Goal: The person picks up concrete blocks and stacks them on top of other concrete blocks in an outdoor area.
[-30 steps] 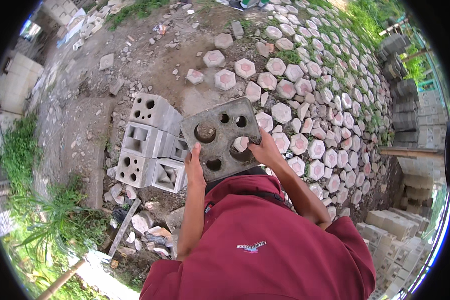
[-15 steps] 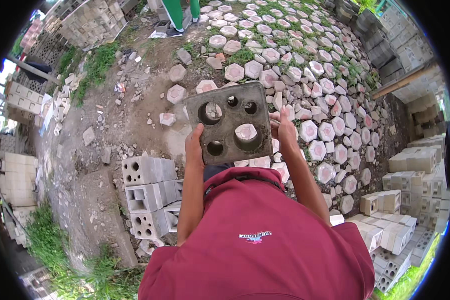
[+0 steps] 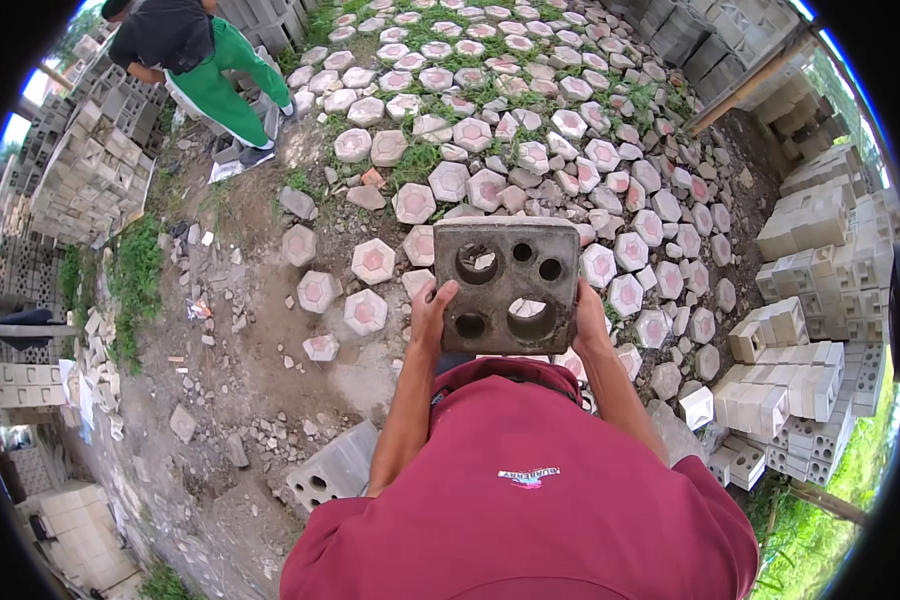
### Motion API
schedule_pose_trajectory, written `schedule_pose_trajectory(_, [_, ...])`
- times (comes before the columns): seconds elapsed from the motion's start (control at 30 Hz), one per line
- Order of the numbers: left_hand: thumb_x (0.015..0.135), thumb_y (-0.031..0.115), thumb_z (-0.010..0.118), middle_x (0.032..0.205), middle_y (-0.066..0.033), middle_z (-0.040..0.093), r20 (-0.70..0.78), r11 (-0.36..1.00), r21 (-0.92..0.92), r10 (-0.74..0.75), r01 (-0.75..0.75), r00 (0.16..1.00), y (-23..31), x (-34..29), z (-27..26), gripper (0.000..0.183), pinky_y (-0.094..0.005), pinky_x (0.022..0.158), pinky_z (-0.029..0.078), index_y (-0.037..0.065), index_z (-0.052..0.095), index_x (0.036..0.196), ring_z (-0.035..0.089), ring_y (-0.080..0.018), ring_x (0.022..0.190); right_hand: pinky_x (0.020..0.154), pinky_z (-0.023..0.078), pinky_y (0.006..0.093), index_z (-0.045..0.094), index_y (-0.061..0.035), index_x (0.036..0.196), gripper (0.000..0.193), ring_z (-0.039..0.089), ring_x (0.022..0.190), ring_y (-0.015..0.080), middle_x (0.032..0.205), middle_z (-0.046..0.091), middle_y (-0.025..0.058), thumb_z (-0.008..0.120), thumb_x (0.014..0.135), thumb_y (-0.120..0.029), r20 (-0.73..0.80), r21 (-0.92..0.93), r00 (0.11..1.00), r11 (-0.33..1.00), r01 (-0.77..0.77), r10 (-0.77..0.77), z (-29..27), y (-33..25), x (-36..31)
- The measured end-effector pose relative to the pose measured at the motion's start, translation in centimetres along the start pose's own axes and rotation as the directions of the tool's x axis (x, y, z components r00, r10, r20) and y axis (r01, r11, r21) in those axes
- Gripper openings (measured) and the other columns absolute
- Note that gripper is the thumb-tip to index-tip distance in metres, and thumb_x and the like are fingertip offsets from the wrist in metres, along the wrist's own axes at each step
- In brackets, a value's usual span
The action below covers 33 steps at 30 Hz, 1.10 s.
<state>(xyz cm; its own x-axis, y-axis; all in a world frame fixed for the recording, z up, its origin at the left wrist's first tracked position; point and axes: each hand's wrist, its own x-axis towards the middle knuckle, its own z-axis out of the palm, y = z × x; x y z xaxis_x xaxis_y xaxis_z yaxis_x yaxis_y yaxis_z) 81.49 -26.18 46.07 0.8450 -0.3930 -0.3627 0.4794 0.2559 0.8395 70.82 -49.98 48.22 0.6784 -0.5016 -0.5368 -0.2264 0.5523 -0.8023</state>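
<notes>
In front of my chest is a grey concrete block (image 3: 505, 287) with several round holes of different sizes through its face. My left hand (image 3: 432, 316) grips its left edge, the thumb lying on the holed face. My right hand (image 3: 590, 322) is closed on the right edge, its fingers partly hidden behind the block. Held off the ground, the block is nearly level from side to side, and paving stones show through its larger holes.
Hexagonal paving stones (image 3: 448, 181) cover the ground ahead, with grass between them. A stacked concrete block (image 3: 336, 470) stands by my left elbow. Pale block stacks (image 3: 785, 385) line the right side. At the far left, a person in green trousers (image 3: 232, 75) bends beside blocks.
The view has turned, bringing more of the other person into sight. The block has gone from tilted to nearly level. My right hand, earlier with fingers extended, now grips its right edge.
</notes>
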Motion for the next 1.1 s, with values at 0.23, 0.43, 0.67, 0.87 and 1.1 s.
schedule_pose_trajectory(0.23, [0.094,0.041,0.054,0.114,-0.0099,0.063,0.172,0.977,-0.159,-0.112,0.140,0.979,8.0,8.5,2.3,0.052,-0.0322,0.088,0.050,0.000,0.052,0.125,0.063,-0.0190,0.098,0.071,0.046,0.0239,0.064,0.0019,0.102,0.047,0.057,0.079,0.0079,0.092,0.066,0.0037,0.050,0.099,-0.043,-0.060,-0.169,0.962,0.952,0.254,-0.267,7.8,-8.5,2.3])
schedule_pose_trajectory(0.43, [0.095,0.060,0.042,0.130,-0.0130,0.055,0.189,0.979,-0.164,-0.090,0.122,0.978,11.1,15.8,3.6,0.071,-0.0410,0.098,0.046,0.003,0.041,0.138,0.056,-0.0273,0.114,0.066,0.045,0.0235,0.067,0.0016,0.097,0.047,0.056,0.074,0.0067,0.085,0.066,0.0021,0.052,0.098,-0.043,-0.159,-0.101,0.936,0.948,0.303,-0.315,11.5,-11.2,6.5])
schedule_pose_trajectory(0.67, [0.097,0.054,0.042,0.126,-0.0135,0.057,0.218,0.971,-0.138,-0.161,0.194,0.963,13.3,26.5,5.2,0.065,-0.0404,0.096,0.048,0.002,0.044,0.135,0.059,-0.0272,0.112,0.062,0.037,0.0245,0.064,0.0015,0.080,0.052,0.043,0.069,0.0065,0.072,0.053,-0.0023,0.052,0.097,-0.046,-0.226,-0.262,0.899,0.913,0.314,-0.374,12.3,-12.9,17.8])
schedule_pose_trajectory(0.87, [0.098,0.050,0.046,0.122,-0.0137,0.059,0.160,0.996,-0.058,-0.055,0.065,0.986,17.2,40.4,8.9,0.060,-0.0393,0.092,0.051,0.000,0.047,0.132,0.061,-0.0249,0.108,0.062,0.036,0.0264,0.061,0.0016,0.078,0.053,0.042,0.069,0.0086,0.071,0.052,-0.0010,0.053,0.097,-0.048,-0.165,-0.284,0.866,0.863,0.418,-0.473,16.1,-19.9,32.5])
schedule_pose_trajectory(1.1, [0.097,0.047,0.049,0.120,-0.0114,0.061,0.087,0.980,-0.201,0.020,-0.002,0.996,24.5,52.7,17.2,0.058,-0.0356,0.091,0.050,-0.001,0.050,0.129,0.062,-0.0227,0.103,0.058,0.036,0.0273,0.055,-0.0042,0.070,0.052,0.041,0.065,0.0079,0.067,0.049,-0.0012,0.056,0.094,-0.051,-0.107,-0.099,0.939,0.943,0.318,-0.327,19.8,-30.6,46.3])
